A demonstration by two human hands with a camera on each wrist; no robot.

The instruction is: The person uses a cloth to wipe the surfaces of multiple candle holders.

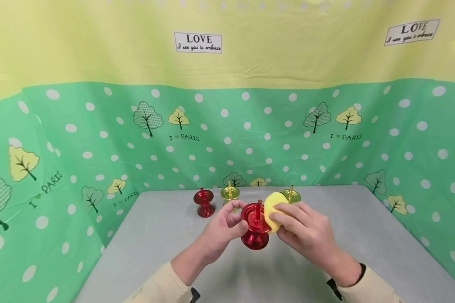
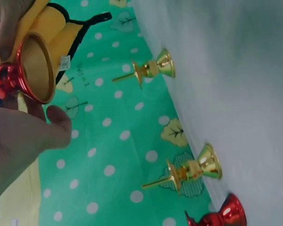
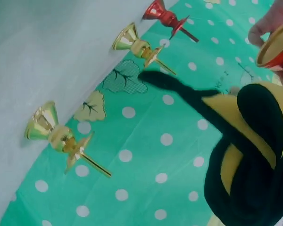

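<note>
A shiny red candlestick (image 1: 255, 241) with an upright spike is held up over the table, in the middle of the head view. My left hand (image 1: 220, 231) grips its dish from the left side. On the other side, my right hand (image 1: 307, 231) pinches a folded yellow cloth (image 1: 274, 204) against the dish's rim. The left wrist view shows the candlestick's hollow base (image 2: 37, 68) tipped toward the camera, with the cloth's dark edging and hanging loop (image 2: 96, 19) behind it. In the right wrist view the cloth (image 3: 236, 113) hangs in folds and hides most of the right hand.
Behind the hands, a second red candlestick (image 1: 204, 206) stands at the back of the grey table (image 1: 136, 252). Two gold candlesticks stand there too, one in the middle (image 1: 229, 193) and one farther right (image 1: 293, 195), partly hidden. A green and yellow curtain (image 1: 227, 122) closes off the back and sides.
</note>
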